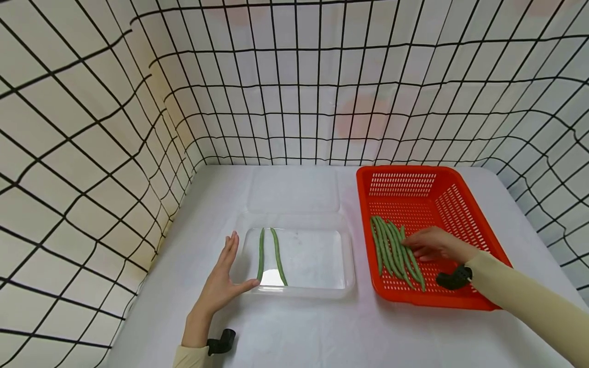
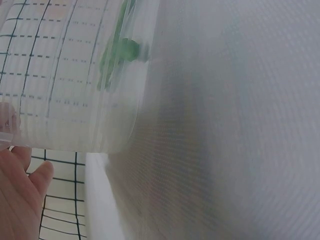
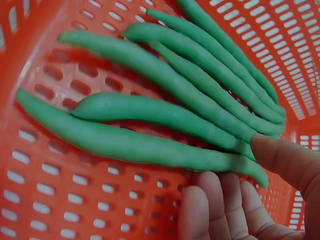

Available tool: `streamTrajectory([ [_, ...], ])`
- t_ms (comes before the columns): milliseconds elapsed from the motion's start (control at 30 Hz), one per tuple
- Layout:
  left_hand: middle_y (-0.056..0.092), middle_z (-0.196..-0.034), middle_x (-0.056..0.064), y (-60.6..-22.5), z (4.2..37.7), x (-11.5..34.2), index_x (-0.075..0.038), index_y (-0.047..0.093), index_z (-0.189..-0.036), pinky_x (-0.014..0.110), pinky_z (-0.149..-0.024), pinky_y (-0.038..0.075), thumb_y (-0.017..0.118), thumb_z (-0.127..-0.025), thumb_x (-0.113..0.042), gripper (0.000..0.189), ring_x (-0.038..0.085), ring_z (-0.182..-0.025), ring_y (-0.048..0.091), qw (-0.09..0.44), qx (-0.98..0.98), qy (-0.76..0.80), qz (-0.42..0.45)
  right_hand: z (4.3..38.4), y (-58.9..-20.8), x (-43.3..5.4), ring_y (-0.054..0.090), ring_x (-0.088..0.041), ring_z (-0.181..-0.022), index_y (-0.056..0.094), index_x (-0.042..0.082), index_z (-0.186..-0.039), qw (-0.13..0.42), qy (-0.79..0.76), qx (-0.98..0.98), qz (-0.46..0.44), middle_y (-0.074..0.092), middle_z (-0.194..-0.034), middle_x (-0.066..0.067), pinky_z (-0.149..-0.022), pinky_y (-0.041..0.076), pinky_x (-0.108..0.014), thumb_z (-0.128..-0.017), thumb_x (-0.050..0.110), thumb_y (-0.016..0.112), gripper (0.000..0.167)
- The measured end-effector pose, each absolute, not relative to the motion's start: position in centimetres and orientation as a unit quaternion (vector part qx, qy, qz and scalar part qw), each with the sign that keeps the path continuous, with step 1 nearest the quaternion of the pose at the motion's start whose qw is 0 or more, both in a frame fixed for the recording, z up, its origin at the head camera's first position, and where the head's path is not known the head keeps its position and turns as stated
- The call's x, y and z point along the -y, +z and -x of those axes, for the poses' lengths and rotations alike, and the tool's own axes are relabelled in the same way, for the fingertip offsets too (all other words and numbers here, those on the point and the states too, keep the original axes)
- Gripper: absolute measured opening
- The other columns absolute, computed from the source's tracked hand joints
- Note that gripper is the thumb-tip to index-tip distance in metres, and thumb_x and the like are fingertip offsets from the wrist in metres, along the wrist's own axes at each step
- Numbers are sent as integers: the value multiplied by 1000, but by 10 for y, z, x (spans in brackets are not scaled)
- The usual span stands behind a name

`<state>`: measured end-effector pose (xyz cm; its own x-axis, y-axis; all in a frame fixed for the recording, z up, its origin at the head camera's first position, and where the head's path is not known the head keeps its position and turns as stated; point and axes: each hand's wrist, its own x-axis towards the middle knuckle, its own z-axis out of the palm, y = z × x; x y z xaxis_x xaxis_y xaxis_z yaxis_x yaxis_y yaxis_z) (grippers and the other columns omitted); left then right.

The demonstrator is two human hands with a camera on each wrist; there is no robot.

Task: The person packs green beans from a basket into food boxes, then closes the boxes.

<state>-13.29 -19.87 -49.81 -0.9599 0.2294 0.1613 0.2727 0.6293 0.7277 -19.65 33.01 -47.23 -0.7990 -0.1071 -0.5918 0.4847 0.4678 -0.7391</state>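
Note:
A clear plastic box [image 1: 317, 292] holds two green beans, a left one [image 1: 261, 255] and a right one [image 1: 278, 255], lying lengthwise. My left hand [image 1: 221, 286] is at the box's left side, fingers extended and thumb spread to its near-left corner. In the left wrist view, green shows blurred through the box wall [image 2: 75, 125]; the fingers [image 2: 17, 185] are partly cut off. Inside the red basket [image 1: 437, 302], my right hand [image 1: 439, 244] is at one end of a bunch of green beans [image 1: 391, 245]. Its thumb touches the beans; the other fingertips lie beside the nearest bean [image 3: 135, 145].
Behind the box lies a flat, clear lid [image 1: 294, 190] on the white tabletop [image 1: 294, 332]. Black wire mesh [image 1: 294, 84] stands along the back and both sides. The basket has raised slotted walls and stands right of the box.

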Motion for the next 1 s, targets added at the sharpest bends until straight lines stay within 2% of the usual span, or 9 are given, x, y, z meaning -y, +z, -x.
streamTrajectory([
  [167, 2, -158, -4, -500, 133, 198, -30, 6, -153, 69, -96, 26, 83, -67, -48, 117, 24, -143, 4, 24, 905, -403, 137, 196, -474, -322, 61, -15, -62, 70, -5, -98, 285, -489, -816, -115, 67, -77, -5, -62, 55, -31, -90, 22, 66, 28],
  [367, 3, -158, -2, -499, 132, 198, -25, 8, -154, 68, -96, 26, 83, -67, -49, 117, 26, -143, 5, 23, 903, -407, 139, 198, -467, -321, 65, -20, -68, 67, -6, -99, 278, -501, -811, -119, 69, -81, -10, -65, 55, -33, -91, 23, 65, 30],
  [467, 4, -159, 1, -499, 133, 199, -27, 7, -154, 68, -96, 27, 83, -67, -48, 117, 26, -143, 5, 28, 901, -408, 143, 204, -456, -321, 67, -20, -73, 62, -7, -105, 264, -522, -803, -118, 69, -87, -10, -66, 56, -34, -92, 22, 65, 32],
  [600, 6, -159, 3, -499, 134, 199, -29, 7, -154, 68, -96, 28, 84, -67, -46, 117, 25, -143, 5, 31, 900, -409, 145, 210, -438, -317, 68, -20, -77, 53, -11, -119, 250, -534, -800, -112, 68, -95, -13, -71, 55, -35, -94, 23, 61, 43],
  [767, 5, -159, 0, -499, 134, 200, -33, 6, -153, 68, -96, 28, 84, -67, -47, 117, 24, -143, 5, 29, 901, -410, 142, 217, -420, -303, 68, -20, -83, 40, -13, -133, 249, -553, -790, -92, 66, -99, -10, -80, 52, -40, -97, 26, 56, 55],
  [867, 3, -158, -5, -499, 133, 199, -32, 6, -153, 68, -96, 27, 83, -66, -49, 117, 24, -143, 4, 27, 900, -411, 140, 221, -412, -287, 67, -18, -84, 37, -11, -136, 249, -568, -781, -76, 63, -103, -9, -81, 52, -40, -97, 28, 56, 59],
  [1000, 3, -158, -3, -499, 133, 199, -25, 9, -154, 70, -95, 27, 83, -67, -46, 116, 26, -143, 5, 26, 901, -411, 139, 226, -400, -264, 66, -17, -81, 40, -10, -134, 256, -587, -765, -68, 61, -106, -12, -78, 54, -37, -96, 28, 58, 57],
])
